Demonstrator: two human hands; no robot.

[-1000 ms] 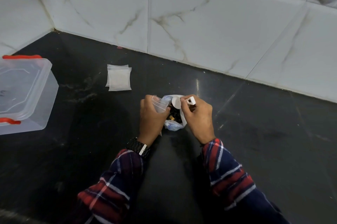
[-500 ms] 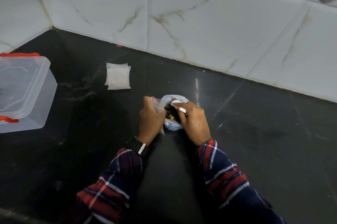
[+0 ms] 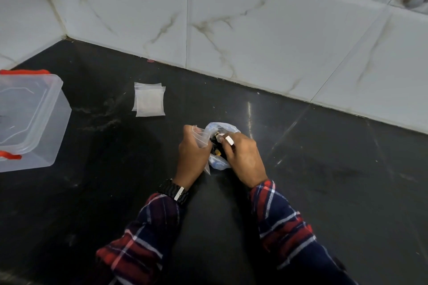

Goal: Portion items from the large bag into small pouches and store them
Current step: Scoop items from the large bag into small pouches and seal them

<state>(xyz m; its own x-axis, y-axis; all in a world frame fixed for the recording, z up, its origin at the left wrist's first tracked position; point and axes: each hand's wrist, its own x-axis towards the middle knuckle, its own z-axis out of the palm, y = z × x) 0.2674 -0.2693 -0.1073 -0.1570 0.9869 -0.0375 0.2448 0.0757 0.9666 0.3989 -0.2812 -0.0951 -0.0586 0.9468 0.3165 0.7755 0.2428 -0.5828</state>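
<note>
Our hands meet over the middle of the dark surface (image 3: 324, 192). Our left hand (image 3: 193, 152) has its fingers curled around a small clear pouch (image 3: 202, 137), holding its mouth up and tipped toward the right. Our right hand (image 3: 240, 157) is curled down into the mouth of the large bag (image 3: 218, 163), pinching small white pieces (image 3: 228, 140) at the fingertips; how many it grips we cannot tell. The large bag sits on the surface between and just under both hands, with dark and yellowish bits showing inside.

Judging from this, we are picking a portion out of the large bag to drop into the pouch. To do it well, we should keep the pouch mouth spread wide and touching or just beside the bag's rim, so the travel is short and anything that slips falls back into the bag, not onto the surface. We should lift the pinched pieces clear of the bag's crumpled plastic before moving left, then let go only once the fingertips are inside the pouch.

A stack of spare pouches (image 3: 149, 100) lies far left of the hands, and the clear storage box (image 3: 30, 122) with red clips sits at the left edge, well apart.
</note>
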